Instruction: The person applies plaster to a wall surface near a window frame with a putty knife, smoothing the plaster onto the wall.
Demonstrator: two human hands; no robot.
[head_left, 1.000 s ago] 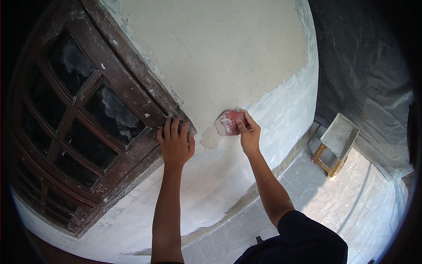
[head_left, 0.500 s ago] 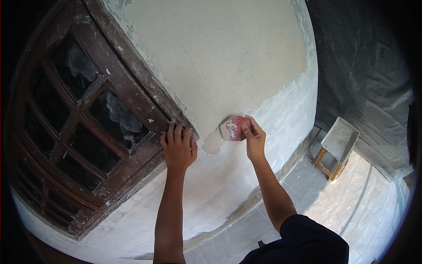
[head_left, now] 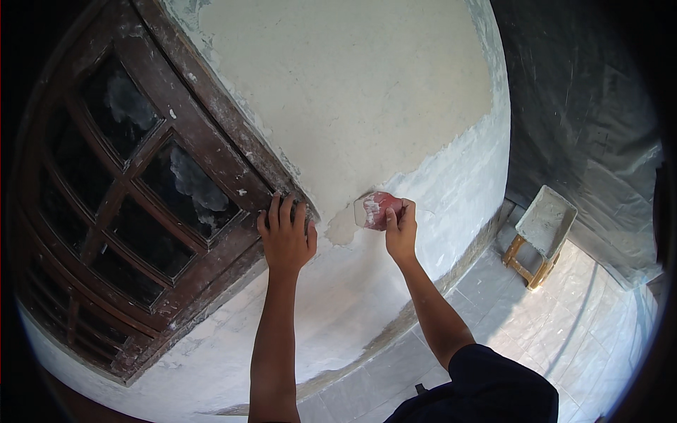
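My left hand (head_left: pixel 287 229) rests with spread, bent fingers on the lower corner of a weathered dark-brown wooden window frame (head_left: pixel 211 151). To its right, my right hand (head_left: pixel 400 229) grips a red putty knife (head_left: pixel 381 204), smeared with white filler, thumb on its face and the blade at the wall. Around the blade lies an irregular beige patch (head_left: pixel 340 225) below a large beige skim-coated area (head_left: pixel 352 84); white, rougher wall (head_left: pixel 451 190) surrounds it on the lower and right sides.
At right, a grey plastered tray (head_left: pixel 546 218) sits on a wooden stool (head_left: pixel 522 268) on a tiled floor (head_left: pixel 571 317). Dark plastic sheeting (head_left: pixel 578 106) hangs beside the wall. The window has glass panes and wooden bars on my left.
The putty knife and my right hand have shifted a little downward on the wall, most recently slightly leftward. My left hand stays on the frame; the view has shifted slightly.
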